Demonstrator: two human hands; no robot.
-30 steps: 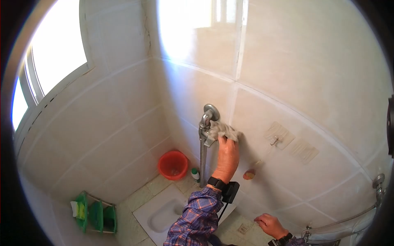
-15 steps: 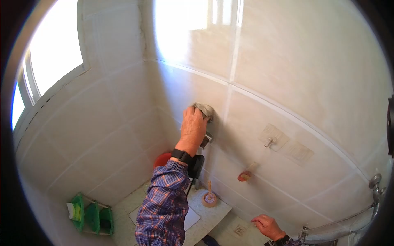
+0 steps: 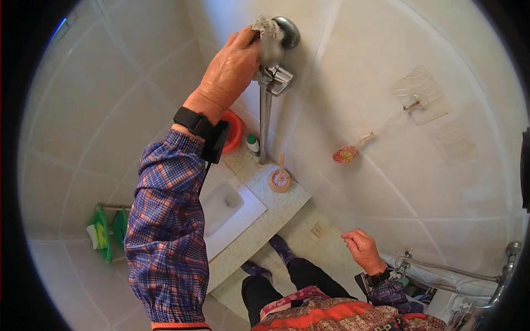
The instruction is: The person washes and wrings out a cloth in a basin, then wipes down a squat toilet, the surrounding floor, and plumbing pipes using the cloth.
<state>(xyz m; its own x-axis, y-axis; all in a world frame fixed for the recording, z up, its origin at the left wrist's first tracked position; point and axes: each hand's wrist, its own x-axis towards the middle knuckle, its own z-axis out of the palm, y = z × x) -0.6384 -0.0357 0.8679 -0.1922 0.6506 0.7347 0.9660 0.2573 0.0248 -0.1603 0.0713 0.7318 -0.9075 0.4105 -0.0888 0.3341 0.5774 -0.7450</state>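
Observation:
My left hand (image 3: 229, 69) reaches up to the wall, its fingers closed around a crumpled greyish rag (image 3: 266, 26). The rag lies against a chrome flush valve (image 3: 280, 80), next to its round wall flange (image 3: 291, 32); the fingertips are partly hidden. From the valve a metal flush pipe (image 3: 265, 124) runs down to the raised floor. My right hand (image 3: 363, 251) hangs low on the right, away from the wall fittings, with its fingers curled in and nothing visible in them.
Below is a squat toilet (image 3: 226, 207) on a raised step. A red basin (image 3: 233, 131), a green-capped bottle (image 3: 253, 144) and a brush in a round holder (image 3: 280, 180) stand near the pipe. A hook (image 3: 411, 106), green rack (image 3: 99, 234) and hose (image 3: 441, 265) are on the walls.
The view has tilted down, bringing my legs, the toilet and the flush pipe into sight. My left hand still holds the rag at the valve. My right hand stays curled.

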